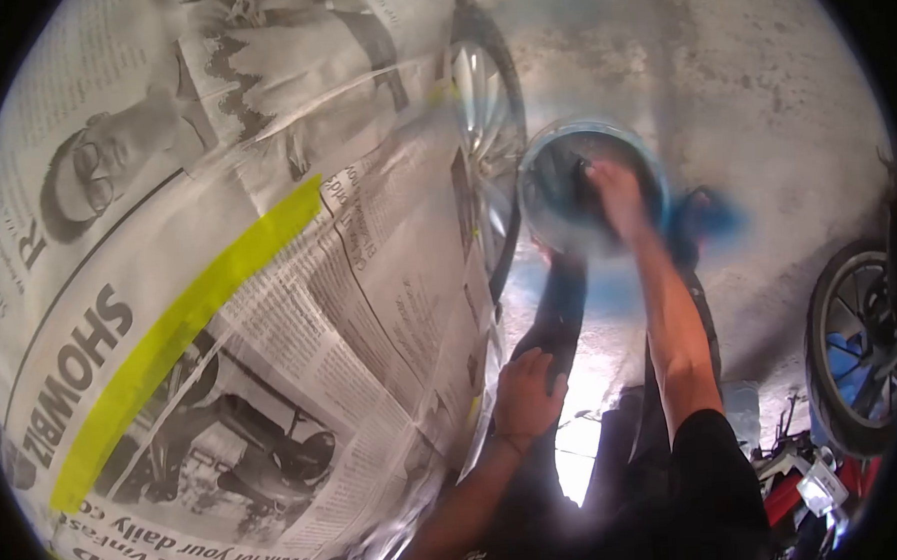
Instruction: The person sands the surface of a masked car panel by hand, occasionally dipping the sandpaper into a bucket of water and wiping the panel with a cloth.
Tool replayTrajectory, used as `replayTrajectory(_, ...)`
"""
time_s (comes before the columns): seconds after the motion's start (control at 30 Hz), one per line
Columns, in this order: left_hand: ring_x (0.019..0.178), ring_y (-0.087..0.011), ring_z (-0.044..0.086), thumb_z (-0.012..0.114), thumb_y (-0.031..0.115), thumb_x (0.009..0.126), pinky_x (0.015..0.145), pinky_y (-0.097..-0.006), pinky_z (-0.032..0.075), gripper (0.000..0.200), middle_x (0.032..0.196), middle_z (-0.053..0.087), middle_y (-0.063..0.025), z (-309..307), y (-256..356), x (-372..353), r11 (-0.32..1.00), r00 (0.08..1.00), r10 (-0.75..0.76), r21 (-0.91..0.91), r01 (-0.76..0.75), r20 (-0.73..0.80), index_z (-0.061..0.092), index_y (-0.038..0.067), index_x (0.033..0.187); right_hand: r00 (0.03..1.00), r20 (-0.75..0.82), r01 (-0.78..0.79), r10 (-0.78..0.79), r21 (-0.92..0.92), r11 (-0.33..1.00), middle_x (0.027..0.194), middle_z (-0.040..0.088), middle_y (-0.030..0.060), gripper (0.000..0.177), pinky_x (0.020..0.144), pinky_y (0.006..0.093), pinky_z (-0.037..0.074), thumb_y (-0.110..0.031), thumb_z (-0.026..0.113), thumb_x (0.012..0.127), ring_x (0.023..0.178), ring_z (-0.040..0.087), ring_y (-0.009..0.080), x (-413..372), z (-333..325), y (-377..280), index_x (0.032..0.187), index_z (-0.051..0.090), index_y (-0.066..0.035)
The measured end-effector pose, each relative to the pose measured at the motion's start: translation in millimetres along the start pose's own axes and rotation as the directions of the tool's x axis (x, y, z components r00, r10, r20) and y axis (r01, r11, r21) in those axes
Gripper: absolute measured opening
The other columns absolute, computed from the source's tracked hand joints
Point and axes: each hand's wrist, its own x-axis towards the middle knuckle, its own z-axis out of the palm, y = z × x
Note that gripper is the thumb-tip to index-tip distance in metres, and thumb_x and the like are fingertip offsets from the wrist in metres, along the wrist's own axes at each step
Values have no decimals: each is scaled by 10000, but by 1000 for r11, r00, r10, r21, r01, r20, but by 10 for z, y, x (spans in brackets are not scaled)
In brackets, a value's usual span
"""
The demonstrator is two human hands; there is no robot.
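Note:
My right hand (617, 191) reaches down into a round bucket (653, 149) on the floor. Its fingers are closed, and a small dark thing shows at their tips, too blurred to name. Dark contents fill the inside of the bucket, and their kind does not show clearly. Lower down, my left hand (529, 389) lies on my dark-clothed leg with its fingers stretched over it, holding nothing. Close by on the left is a large surface covered in newspaper (299, 287), with a strip of yellow tape (196, 331) running across it.
A wheel with silvery spokes (483, 98) stands beside the newspaper. On the right is another wheel with a black tyre (823, 384), next to red and metal vehicle parts (818, 489). The concrete floor (750, 77) stretches beyond the bucket.

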Motion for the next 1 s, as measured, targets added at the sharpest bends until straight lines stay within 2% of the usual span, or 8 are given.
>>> replayTrajectory(0.13,1309,-408,629,744,330,932,1167,-517,464,481,1411,671,-212,20,52,6,1000,1000,12,-28,-11,22,719,29,1305,995,13,-101,100,124,987,924,726,71,216,823,412,580,-290,736,1052,832,687,244,-294,-213,-141,1040,721,-75)
replayTrajectory(0.2,1313,-413,627,747,330,922,1169,-514,465,484,1407,674,-219,45,56,12,999,1000,6,-34,-5,31,723,31,1302,944,65,-300,324,583,755,811,609,-2,206,705,382,557,-319,707,1081,711,614,180,-367,-180,-140,973,666,-149)
replayTrajectory(0.37,1324,-424,619,738,318,921,1180,-518,458,486,1437,662,-235,31,101,20,999,1000,-8,-42,10,26,719,30,1312,820,104,-419,563,778,468,811,579,-20,130,745,353,552,-296,656,1093,795,623,158,-327,6,59,1089,691,-171)
replayTrajectory(0.53,1332,-431,613,731,307,925,1182,-523,457,485,1443,657,-245,-2,83,-14,997,997,-47,-55,50,63,715,20,1317,961,-84,-257,265,94,962,973,722,60,347,855,371,528,-336,632,1072,904,673,207,25,171,647,1278,755,-86)
replayTrajectory(0.6,1332,-431,613,734,303,925,1180,-523,459,487,1440,658,-247,-18,104,17,996,997,-55,-63,58,62,713,15,1317,852,-144,-453,503,279,847,1050,783,168,424,874,443,539,-416,649,1060,950,725,312,88,148,295,1185,776,-31)
replayTrajectory(0.7,1307,-426,623,752,293,917,1154,-519,471,482,1399,671,-238,-68,63,54,998,998,-36,-41,39,60,711,6,1302,953,-259,-231,158,-282,931,1060,741,318,531,912,571,537,-495,650,1051,999,710,512,304,207,518,1114,742,24)
replayTrajectory(0.87,1263,-391,650,754,296,917,1130,-515,480,452,1366,689,-216,-70,67,48,999,999,31,-17,-31,-15,724,24,1277,880,-432,-3,-195,-417,909,981,710,305,400,887,556,534,-362,627,1090,974,695,495,103,280,366,1003,698,21)
replayTrajectory(1.0,1237,-361,667,760,309,905,1088,-512,495,435,1332,711,-189,-15,119,54,993,992,116,17,-116,-38,740,45,1249,947,-313,13,-76,-197,980,1259,731,233,363,1045,509,531,-295,724,998,1210,671,459,-334,-11,-267,1256,723,-40)
